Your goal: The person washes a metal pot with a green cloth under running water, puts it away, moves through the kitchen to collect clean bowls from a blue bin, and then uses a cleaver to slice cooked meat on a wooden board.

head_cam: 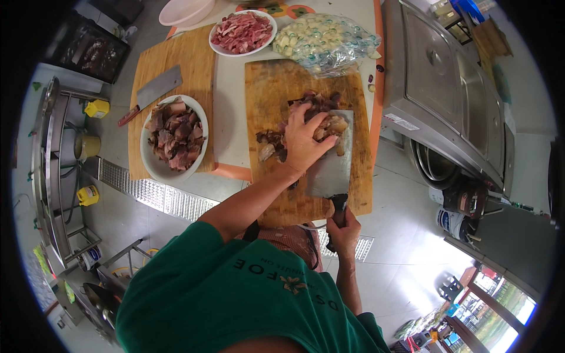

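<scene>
On the right wooden cutting board (282, 198) lies a heap of chopped dark meat (314, 100), with more pieces (271, 141) at its left. My left hand (304, 137) rests on the heap, its fingers spread over meat pieces. My right hand (346, 231) grips the black handle of a cleaver (329, 172) near the board's front edge. The cleaver's broad blade lies flat at the board's right side, and pale, fatty pieces (335, 125) sit on its far end, beside my left fingers. Whether the left fingers pinch any piece cannot be told.
On the left cutting board (185, 57) are a second cleaver (160, 84) and a white bowl of cut meat (175, 137). Behind stand a plate of sliced raw meat (242, 33), a bag of pale chopped pieces (322, 39) and a pink basin (185, 13). A steel counter (397, 95) is at right.
</scene>
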Motion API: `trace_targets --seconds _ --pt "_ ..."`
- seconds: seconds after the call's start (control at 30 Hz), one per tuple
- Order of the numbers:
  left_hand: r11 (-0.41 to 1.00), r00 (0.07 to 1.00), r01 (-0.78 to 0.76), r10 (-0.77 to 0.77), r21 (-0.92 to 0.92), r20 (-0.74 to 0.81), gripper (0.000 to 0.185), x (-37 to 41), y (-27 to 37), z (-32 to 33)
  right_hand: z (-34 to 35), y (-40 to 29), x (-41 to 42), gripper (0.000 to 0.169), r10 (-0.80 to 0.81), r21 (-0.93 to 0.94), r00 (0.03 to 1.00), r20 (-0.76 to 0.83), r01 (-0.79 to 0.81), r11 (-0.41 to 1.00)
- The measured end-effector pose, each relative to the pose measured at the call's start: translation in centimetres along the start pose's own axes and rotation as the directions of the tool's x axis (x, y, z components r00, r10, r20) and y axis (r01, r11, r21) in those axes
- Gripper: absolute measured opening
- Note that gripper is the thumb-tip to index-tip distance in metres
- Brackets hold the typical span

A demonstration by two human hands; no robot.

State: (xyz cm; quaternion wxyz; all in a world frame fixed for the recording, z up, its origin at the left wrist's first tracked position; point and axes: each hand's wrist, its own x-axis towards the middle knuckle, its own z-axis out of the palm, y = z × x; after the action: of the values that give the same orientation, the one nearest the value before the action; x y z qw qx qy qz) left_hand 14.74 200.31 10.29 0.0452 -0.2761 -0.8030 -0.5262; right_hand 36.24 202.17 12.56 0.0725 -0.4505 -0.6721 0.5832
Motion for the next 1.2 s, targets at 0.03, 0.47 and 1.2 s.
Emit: trace_targets --seconds 0.03,0.47,1.2 --pt "1.0 1.0 -0.02 0.02 -0.013 -0.008 0.041 0.2 0.6 -0.1 -0.1 -0.5 -0.3 0.029 0.008 0.02 1.0 -0.009 -0.008 1.0" --pt "0.993 0.953 -0.113 0.113 0.014 -0.28 0.043 4.6 3.0 -11.4 5.2 -7.5 -2.3 0.017 -0.17 0.037 0.979 0.11 0.167 0.985" --pt "0.904 0.7 0.358 -0.095 0.233 -0.707 0.037 -4.2 -13.1 -28.1 19.7 -11.9 -3.4 0.037 -0.377 -0.208 0.772 0.512 0.537 0.817"
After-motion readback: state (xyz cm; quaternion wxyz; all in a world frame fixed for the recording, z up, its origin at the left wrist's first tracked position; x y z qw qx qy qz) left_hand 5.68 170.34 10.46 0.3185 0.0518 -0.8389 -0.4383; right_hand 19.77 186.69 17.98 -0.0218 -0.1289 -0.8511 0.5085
